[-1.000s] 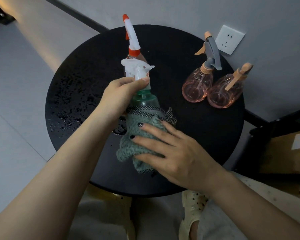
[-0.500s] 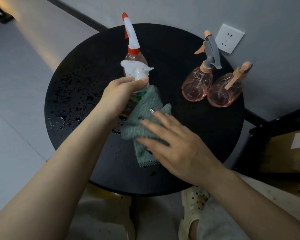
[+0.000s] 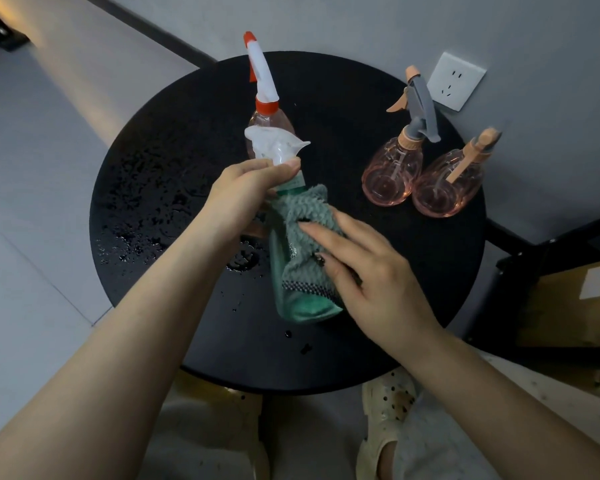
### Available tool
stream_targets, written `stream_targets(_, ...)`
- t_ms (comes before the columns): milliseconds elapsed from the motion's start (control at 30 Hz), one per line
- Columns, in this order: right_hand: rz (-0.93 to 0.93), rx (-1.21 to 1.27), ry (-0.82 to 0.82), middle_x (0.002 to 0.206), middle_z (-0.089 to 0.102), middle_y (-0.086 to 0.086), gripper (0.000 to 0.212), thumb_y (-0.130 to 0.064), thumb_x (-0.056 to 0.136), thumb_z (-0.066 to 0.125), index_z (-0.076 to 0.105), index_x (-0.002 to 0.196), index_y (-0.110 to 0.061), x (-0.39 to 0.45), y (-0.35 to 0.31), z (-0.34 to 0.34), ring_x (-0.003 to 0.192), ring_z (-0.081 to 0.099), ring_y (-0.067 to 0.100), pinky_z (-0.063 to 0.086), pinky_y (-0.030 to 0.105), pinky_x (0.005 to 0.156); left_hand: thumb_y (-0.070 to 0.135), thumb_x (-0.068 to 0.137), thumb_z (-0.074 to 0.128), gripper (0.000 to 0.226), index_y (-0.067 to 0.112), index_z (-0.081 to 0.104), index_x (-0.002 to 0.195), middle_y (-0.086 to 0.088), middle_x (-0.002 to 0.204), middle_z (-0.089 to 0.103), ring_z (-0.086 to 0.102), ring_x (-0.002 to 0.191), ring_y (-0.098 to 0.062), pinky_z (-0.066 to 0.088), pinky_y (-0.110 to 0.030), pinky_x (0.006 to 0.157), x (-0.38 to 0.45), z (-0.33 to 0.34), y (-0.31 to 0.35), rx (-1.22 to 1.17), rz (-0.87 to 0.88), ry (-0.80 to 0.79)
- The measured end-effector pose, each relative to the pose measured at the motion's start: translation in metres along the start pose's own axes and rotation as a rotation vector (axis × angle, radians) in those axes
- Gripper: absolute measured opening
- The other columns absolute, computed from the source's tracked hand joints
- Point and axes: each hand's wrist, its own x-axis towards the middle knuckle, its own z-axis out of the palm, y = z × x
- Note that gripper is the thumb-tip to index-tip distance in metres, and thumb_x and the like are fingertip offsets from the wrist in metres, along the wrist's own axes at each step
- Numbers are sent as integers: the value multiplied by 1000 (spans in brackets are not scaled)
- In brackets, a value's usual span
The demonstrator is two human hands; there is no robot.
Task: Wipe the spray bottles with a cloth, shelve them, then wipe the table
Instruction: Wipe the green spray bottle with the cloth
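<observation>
My left hand [image 3: 246,192] grips the neck of a green spray bottle [image 3: 300,308] with a white trigger head, holding it above the round black table [image 3: 378,323]. My right hand [image 3: 368,271] presses a grey-green cloth [image 3: 305,233] against the bottle's side, fingers mostly straight. Behind the held bottle stands a pink bottle with a white and orange sprayer [image 3: 262,88]. Two more pink bottles [image 3: 392,178] [image 3: 445,192] with grey and orange sprayers stand at the table's back right.
Water drops [image 3: 136,216] cover the left part of the table top. A wall socket [image 3: 456,81] sits behind the pink bottles. A dark shelf with a cardboard box [image 3: 568,306] stands to the right. My sandalled foot [image 3: 388,417] shows under the table edge.
My right hand has slid the cloth up the green bottle toward its neck, uncovering the bottle's lower end. My left hand keeps its grip on the neck.
</observation>
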Motion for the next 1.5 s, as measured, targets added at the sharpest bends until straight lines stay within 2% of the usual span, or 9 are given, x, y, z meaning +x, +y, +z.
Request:
stream_targets(133, 62, 48, 114, 120, 49, -16, 44, 0, 87, 55, 58, 127, -18, 3, -1, -1, 118, 39, -8, 29, 4, 102, 39, 86, 62, 41, -1, 61, 96, -2, 81, 64, 63, 73, -14, 54, -32, 68, -3, 2, 2, 3, 31, 26)
stream_targets(300, 143, 104, 187, 120, 56, -14, 45, 7, 85, 58, 62, 123, -16, 13, 0, -4, 116, 49, -4, 35, 6, 99, 48, 71, 69, 55, -3, 50, 79, -11, 82, 51, 49, 73, -27, 47, -53, 65, -5, 9, 9, -58, 92, 35)
stream_targets(533, 324, 76, 262, 120, 65, -4, 42, 7, 84, 59, 66, 118, -16, 27, 10, -31, 115, 55, 4, 36, 4, 97, 37, 82, 68, 45, 21, 37, 54, 7, 54, 34, 35, 56, -13, 31, -32, 58, 11, 43, 19, 8, 163, 89)
stream_targets(700, 516, 54, 289, 108, 69, -5, 40, 4, 84, 59, 68, 115, -20, 23, 24, -61, 72, 54, -6, 37, -5, 68, 27, 84, 68, 31, 14, 51, 62, 3, 59, 50, 47, 56, -7, 42, -24, 55, 24, 83, 27, 119, 250, 28)
stream_targets(867, 610, 17, 332, 113, 68, -1, 39, 2, 85, 59, 68, 115, -21, 12, 43, -79, 92, 57, 2, 35, -8, 70, 24, 83, 69, 15, 15, 64, 73, 0, 71, 65, 62, 69, -9, 47, -16, 59, 28, 116, 33, 192, 289, -12)
stream_targets(967, 642, 5, 350, 115, 67, 1, 38, 2, 85, 59, 67, 116, -20, 6, 52, -82, 100, 61, 12, 36, -3, 72, 27, 83, 68, 27, 0, 65, 86, -17, 88, 67, 64, 86, -27, 50, -33, 74, 31, 132, 30, 251, 318, -17)
stream_targets(1133, 677, -5, 368, 116, 67, 2, 37, 2, 85, 58, 67, 116, -17, 2, 64, -83, 106, 60, 16, 33, 4, 81, 28, 82, 68, 28, 0, 65, 88, -14, 94, 65, 62, 89, -26, 52, -43, 79, 37, 149, 23, 288, 342, -15)
stream_targets(1333, 707, -14, 365, 114, 67, 4, 36, 1, 85, 58, 66, 116, -15, -4, 71, -82, 104, 60, 18, 33, 4, 78, 20, 83, 69, 9, 13, 65, 81, 9, 87, 54, 55, 89, -11, 42, -8, 69, 35, 159, 17, 318, 370, -15)
stream_targets(1500, 731, 3, 352, 115, 66, 3, 37, 0, 87, 57, 64, 119, -16, -7, 73, -79, 104, 60, 17, 40, 14, 81, 20, 83, 69, 20, 23, 56, 69, 15, 81, 48, 49, 80, -7, 37, -7, 64, 37, 161, 8, 342, 370, -25)
